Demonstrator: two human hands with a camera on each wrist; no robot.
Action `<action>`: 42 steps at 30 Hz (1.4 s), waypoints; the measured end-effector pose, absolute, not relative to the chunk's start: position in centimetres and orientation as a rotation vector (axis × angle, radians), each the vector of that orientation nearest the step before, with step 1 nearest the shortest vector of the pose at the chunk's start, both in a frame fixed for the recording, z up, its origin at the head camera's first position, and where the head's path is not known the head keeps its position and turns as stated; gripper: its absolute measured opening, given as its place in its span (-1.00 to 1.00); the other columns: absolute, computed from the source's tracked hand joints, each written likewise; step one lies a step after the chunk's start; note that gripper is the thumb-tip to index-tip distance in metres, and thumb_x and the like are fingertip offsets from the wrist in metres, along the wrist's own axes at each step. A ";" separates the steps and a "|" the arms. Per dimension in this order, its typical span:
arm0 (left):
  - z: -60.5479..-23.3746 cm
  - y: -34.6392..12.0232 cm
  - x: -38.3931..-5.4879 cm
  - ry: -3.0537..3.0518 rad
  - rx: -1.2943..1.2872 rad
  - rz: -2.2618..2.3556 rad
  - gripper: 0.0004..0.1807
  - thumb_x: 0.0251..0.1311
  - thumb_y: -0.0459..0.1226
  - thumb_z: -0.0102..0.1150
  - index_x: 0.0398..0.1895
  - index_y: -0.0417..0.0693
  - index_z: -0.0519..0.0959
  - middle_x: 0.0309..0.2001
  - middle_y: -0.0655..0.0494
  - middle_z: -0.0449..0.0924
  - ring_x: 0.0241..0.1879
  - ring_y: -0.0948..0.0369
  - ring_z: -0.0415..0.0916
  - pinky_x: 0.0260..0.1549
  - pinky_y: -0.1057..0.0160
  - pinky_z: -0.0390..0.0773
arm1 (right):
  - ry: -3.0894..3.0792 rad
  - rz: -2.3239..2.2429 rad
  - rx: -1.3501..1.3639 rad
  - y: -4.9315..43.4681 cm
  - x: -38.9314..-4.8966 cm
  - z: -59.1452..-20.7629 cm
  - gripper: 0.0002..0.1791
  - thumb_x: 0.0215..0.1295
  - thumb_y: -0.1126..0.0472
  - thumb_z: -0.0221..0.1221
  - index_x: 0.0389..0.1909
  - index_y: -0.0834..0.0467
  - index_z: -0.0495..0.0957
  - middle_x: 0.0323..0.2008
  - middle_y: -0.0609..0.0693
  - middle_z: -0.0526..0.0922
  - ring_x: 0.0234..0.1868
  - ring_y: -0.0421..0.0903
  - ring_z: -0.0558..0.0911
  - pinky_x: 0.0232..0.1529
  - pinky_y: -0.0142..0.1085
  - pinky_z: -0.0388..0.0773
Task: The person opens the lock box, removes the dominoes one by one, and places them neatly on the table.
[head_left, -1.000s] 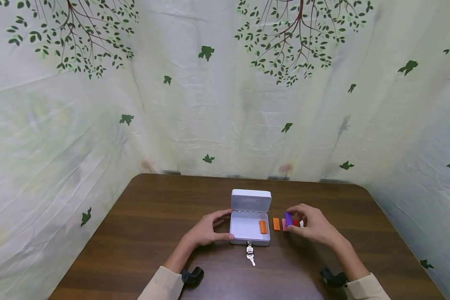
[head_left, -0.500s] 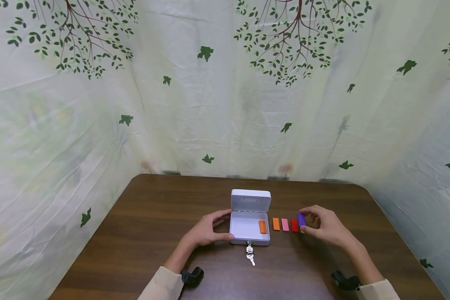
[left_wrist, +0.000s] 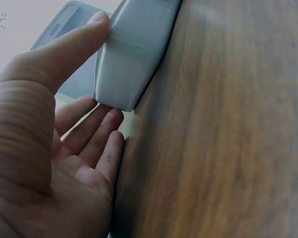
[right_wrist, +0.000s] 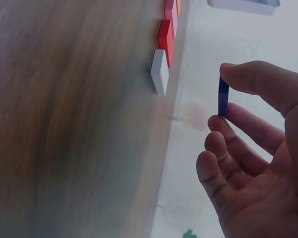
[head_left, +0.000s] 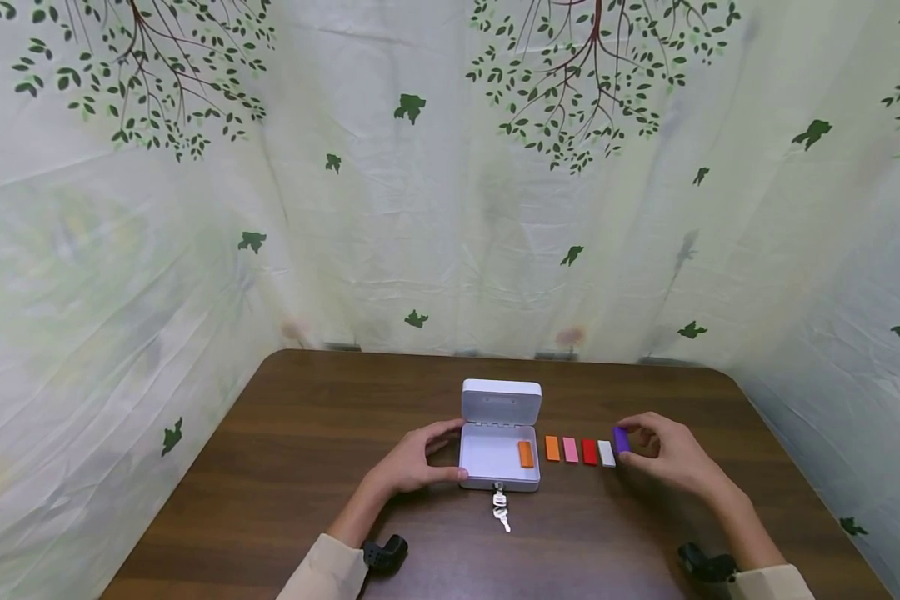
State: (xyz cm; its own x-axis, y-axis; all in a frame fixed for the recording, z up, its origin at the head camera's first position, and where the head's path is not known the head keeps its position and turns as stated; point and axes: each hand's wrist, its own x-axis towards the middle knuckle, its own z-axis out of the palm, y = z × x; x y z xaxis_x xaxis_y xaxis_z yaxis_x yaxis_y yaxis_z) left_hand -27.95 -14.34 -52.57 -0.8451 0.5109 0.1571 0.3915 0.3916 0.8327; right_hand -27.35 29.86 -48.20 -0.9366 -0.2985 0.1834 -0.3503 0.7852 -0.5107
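Note:
A small white lockable box (head_left: pixel 499 457) stands with its lid raised, an orange block (head_left: pixel 526 454) inside at the right and keys (head_left: pixel 501 508) hanging from its front lock. My left hand (head_left: pixel 416 460) holds the box's left side, thumb at the front corner and fingers at the back; the left wrist view has the thumb (left_wrist: pixel 64 52) on the box edge. Between thumb and fingertips, my right hand (head_left: pixel 663 450) pinches a purple block (head_left: pixel 622 439) right of the white block (head_left: pixel 606 452). In the right wrist view, the purple block (right_wrist: pixel 223 97) is seen edge-on.
Left of the white block, a red block (head_left: pixel 588 452), a pink block (head_left: pixel 570 449) and another orange block (head_left: pixel 552 448) lie in a spaced row. Everything rests on a brown wooden table (head_left: pixel 360 392). A leaf-patterned cloth (head_left: pixel 450 208) hangs behind.
My right hand has carried the purple block rightward, from over the pink block past the red and white ones, uncovering the row. The left hand and box have stayed put.

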 end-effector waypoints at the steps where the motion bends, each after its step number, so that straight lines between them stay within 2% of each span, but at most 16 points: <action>1: -52.6 -14.3 -28.0 2.517 0.819 1.450 -0.08 -0.04 0.00 0.49 0.41 -0.01 0.30 0.37 0.08 0.36 0.36 0.18 0.32 0.38 0.12 0.33 | -2.874 0.848 0.528 30.0 -27.4 -48.2 -0.50 0.05 0.01 0.43 0.04 0.00 0.57 -0.16 -0.07 0.59 -0.23 -0.12 0.52 -0.38 -0.41 0.55; 12: -52.7 -14.4 -28.0 2.514 0.818 1.452 -0.08 -0.04 0.01 0.49 0.41 0.02 0.30 0.38 0.09 0.35 0.37 0.18 0.31 0.38 0.13 0.33 | -2.845 0.811 0.518 32.1 -27.3 -49.0 -0.52 0.05 -0.01 0.44 0.00 0.02 0.59 -0.21 -0.09 0.59 -0.26 -0.15 0.51 -0.43 -0.43 0.48; 21: -52.7 -14.4 -28.1 2.514 0.812 1.456 -0.10 -0.04 0.01 0.49 0.40 0.08 0.31 0.37 0.17 0.36 0.37 0.18 0.31 0.38 0.12 0.33 | -2.848 0.738 0.534 33.4 -27.1 -49.7 -0.52 0.04 0.05 0.44 0.00 0.08 0.59 -0.16 -0.09 0.61 -0.26 -0.18 0.52 -0.36 -0.39 0.50; 25: -52.8 -14.4 -28.1 2.525 0.802 1.441 -0.09 -0.05 0.02 0.49 0.41 0.07 0.31 0.37 0.19 0.35 0.36 0.22 0.31 0.38 0.17 0.33 | -2.877 0.722 0.540 33.4 -27.2 -50.0 -0.51 0.04 0.04 0.43 0.01 0.08 0.59 -0.15 -0.08 0.61 -0.24 -0.16 0.54 -0.35 -0.38 0.50; 33: -52.7 -14.4 -27.9 2.524 0.804 1.441 -0.08 -0.05 0.02 0.49 0.41 0.04 0.31 0.37 0.10 0.36 0.36 0.20 0.32 0.38 0.14 0.34 | -2.868 0.718 0.611 32.6 -27.6 -50.4 -0.51 0.07 0.01 0.42 0.01 0.11 0.60 -0.12 -0.06 0.63 -0.25 -0.16 0.52 -0.34 -0.35 0.47; 42: -52.7 -14.4 -28.0 2.514 0.812 1.462 -0.10 -0.03 0.00 0.48 0.40 0.05 0.31 0.36 0.17 0.37 0.36 0.17 0.32 0.37 0.10 0.34 | -2.913 0.733 0.626 31.7 -27.9 -50.6 -0.49 0.10 0.01 0.40 0.05 0.11 0.59 -0.11 -0.05 0.62 -0.24 -0.17 0.51 -0.30 -0.33 0.51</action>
State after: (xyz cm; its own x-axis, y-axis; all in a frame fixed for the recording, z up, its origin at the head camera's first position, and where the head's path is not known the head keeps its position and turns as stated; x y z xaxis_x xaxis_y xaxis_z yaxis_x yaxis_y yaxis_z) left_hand -28.01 -14.41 -52.73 -0.8485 0.5052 0.1578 0.3869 0.3885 0.8363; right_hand -27.94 31.70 -50.63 -0.9141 -0.3696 0.1665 -0.4045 0.8029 -0.4380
